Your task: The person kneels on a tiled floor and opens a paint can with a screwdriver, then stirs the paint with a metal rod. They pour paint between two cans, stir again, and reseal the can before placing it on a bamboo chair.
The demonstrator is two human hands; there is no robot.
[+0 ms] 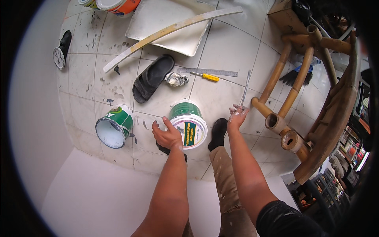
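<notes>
Fingers spread, my left hand is at the left side of a green and white paint tub with its lid on; I cannot tell whether it touches the tub. The lid faces up toward me. Over to the right, my right hand has its fingers closed on a thin grey metal rod that points away from me. Whitish smears mark the right hand's fingers. Left of the tub stands an open paint bucket, white inside. Beyond the tub lie a yellow-handled screwdriver, a metal ruler and a crumpled silvery wad.
A black sandal lies beyond the tub, another at far left. A long strip rests across a white tray. Paint pots stand at the far left. A bamboo chair lies tipped at right, near a cardboard box.
</notes>
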